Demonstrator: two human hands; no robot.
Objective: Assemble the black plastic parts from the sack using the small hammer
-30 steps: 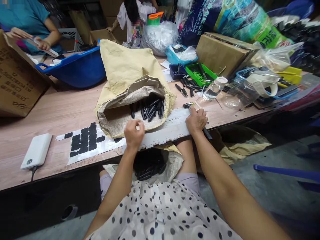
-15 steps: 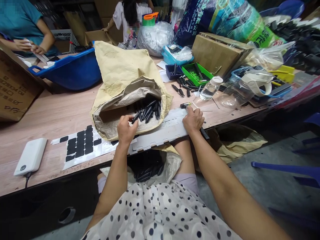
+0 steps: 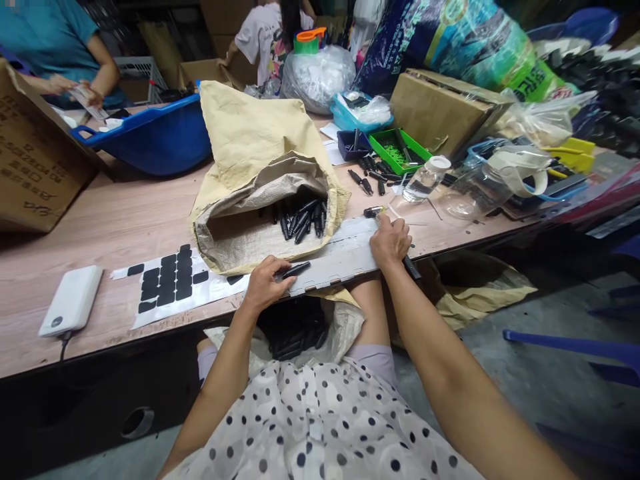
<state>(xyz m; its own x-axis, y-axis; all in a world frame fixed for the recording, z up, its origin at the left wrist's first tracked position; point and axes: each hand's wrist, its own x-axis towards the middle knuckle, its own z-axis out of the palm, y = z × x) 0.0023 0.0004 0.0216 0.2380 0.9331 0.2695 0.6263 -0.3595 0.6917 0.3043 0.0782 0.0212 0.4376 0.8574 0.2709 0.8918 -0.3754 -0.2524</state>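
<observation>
Between the fingers and thumb of my left hand (image 3: pixel 266 285) is a slim black pen-shaped piece (image 3: pixel 296 269), held just above a grey board (image 3: pixel 330 263) at the table edge. My right hand (image 3: pixel 390 241) is closed round a black-handled tool (image 3: pixel 411 268) that looks like a small hammer; its dark and yellow head (image 3: pixel 373 211) shows past the fingers, while the palm hides the middle. Behind the board a beige sack (image 3: pixel 260 127) lies with its mouth towards me, several black pieces (image 3: pixel 305 219) inside. In my lap, another sack (image 3: pixel 345 319) holds more dark pieces.
A white power bank (image 3: pixel 73 300) and a sheet of black stickers (image 3: pixel 167 277) lie left. Behind stands a blue basin (image 3: pixel 150 143). To the right are a green tray (image 3: pixel 395 150), a clear bottle (image 3: pixel 427 179) and a carton (image 3: pixel 440 110). Two people work across the table.
My left hand has come out from the sack's mouth, down and to the right, carrying the black piece over the grey board. My right hand keeps its place on the tool.
</observation>
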